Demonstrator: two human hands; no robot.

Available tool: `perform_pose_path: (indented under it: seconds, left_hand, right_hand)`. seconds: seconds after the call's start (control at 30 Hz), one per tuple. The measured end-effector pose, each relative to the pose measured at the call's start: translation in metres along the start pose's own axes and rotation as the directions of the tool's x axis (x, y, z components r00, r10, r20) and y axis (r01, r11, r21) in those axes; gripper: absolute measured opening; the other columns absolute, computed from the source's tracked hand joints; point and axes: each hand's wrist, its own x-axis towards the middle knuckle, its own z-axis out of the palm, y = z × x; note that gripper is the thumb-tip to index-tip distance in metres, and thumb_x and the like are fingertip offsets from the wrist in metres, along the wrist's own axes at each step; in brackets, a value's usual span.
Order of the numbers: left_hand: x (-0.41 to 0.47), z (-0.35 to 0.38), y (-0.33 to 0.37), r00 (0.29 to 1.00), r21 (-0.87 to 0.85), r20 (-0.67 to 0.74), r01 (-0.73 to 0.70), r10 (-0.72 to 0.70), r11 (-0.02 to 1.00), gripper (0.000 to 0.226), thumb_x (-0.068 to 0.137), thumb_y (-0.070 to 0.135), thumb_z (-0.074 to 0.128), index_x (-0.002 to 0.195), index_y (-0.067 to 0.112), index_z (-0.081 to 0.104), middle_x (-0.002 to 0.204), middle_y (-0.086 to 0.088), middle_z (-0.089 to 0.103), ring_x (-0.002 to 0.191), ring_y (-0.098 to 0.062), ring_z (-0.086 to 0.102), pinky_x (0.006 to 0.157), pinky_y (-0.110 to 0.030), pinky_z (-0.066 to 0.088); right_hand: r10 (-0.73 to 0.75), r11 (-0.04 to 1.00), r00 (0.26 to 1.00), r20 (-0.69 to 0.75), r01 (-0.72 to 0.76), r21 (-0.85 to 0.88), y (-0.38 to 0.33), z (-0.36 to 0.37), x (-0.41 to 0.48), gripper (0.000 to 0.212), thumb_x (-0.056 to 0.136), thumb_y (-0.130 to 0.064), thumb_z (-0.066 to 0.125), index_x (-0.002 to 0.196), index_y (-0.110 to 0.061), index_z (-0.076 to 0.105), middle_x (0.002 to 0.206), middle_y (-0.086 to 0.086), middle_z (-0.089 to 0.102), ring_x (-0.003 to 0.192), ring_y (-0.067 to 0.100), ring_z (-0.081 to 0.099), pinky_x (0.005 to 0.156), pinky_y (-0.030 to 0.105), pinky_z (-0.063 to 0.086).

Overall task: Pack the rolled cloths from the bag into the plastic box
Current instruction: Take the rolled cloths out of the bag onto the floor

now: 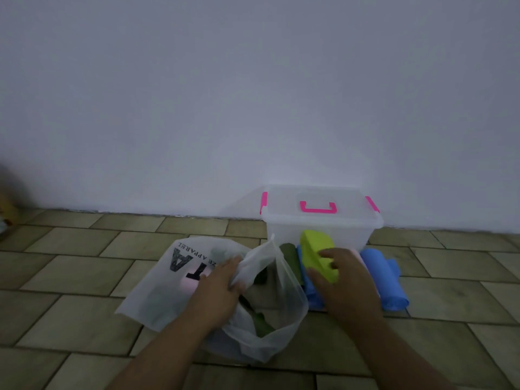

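A white translucent bag [157, 288] with black lettering lies open on the tiled floor, with dark green cloths [261, 323] inside it. My left hand [222, 285] grips the bag's rim. My right hand [346, 280] holds a lime-green rolled cloth [315, 249] above a row of rolls on the floor: a dark green roll [289, 256], a blue roll [309, 294] and another blue roll [382, 277]. Behind them stands the clear plastic box [320, 226], its lid closed, with pink clips and a pink handle [318, 208].
A plain white wall [253, 94] runs right behind the box. Beige floor tiles [84, 271] spread left and right of the bag. A blurred object [7, 212] sits at the far left edge by the wall.
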Motion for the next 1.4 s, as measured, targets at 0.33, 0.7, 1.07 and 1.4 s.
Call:
perform_pose_path:
  seconds: [0.33,0.7,1.07,1.4]
  left_hand:
    - [-0.019,0.007,-0.003,0.996,0.315,-0.046,-0.058,0.076,0.947,0.062,0.093,0.05,0.038,0.146,0.042,0.007,0.156,0.008,0.017,0.141,-0.015,0.016,0.109,-0.052,0.015]
    - [-0.024,0.023,0.003,0.992,0.373,-0.124,0.021,0.028,0.928,0.068,0.09,0.051,0.04,0.146,0.04,0.004,0.157,0.005,0.012,0.144,-0.018,0.008,0.111,-0.057,0.012]
    - [-0.02,0.021,0.003,0.996,0.336,-0.087,0.01,0.02,0.942,0.063,0.094,0.048,0.037,0.145,0.047,0.0,0.158,0.008,0.006,0.144,-0.017,0.002,0.111,-0.061,0.006]
    - [-0.006,0.021,-0.01,0.997,0.445,-0.07,0.022,0.01,0.895,0.061,0.095,0.053,0.029,0.147,0.044,-0.002,0.159,0.006,0.007,0.145,-0.02,0.001,0.109,-0.061,0.011]
  right_hand:
    - [0.139,0.986,0.719,0.681,-0.168,-0.024,-0.012,0.023,-0.039,0.04,0.077,-0.044,0.069,0.114,-0.033,0.06,0.1,-0.016,0.064,0.085,-0.003,0.058,0.071,0.015,0.046]
    - [0.095,0.992,0.588,0.804,-0.123,-0.028,-0.038,0.04,-0.037,0.057,0.066,-0.038,0.07,0.121,-0.031,0.055,0.105,-0.008,0.063,0.09,0.009,0.058,0.078,0.024,0.05]
    - [0.118,0.991,0.712,0.692,-0.128,-0.037,-0.025,0.043,-0.027,0.07,0.066,-0.039,0.073,0.13,-0.034,0.044,0.126,-0.004,0.056,0.106,0.015,0.055,0.088,0.033,0.051]
    - [0.343,0.627,0.897,0.279,-0.439,0.643,0.022,-0.051,-0.002,0.023,0.08,-0.006,0.065,0.09,-0.027,0.067,0.1,0.011,0.064,0.085,0.029,0.066,0.064,0.04,0.058]
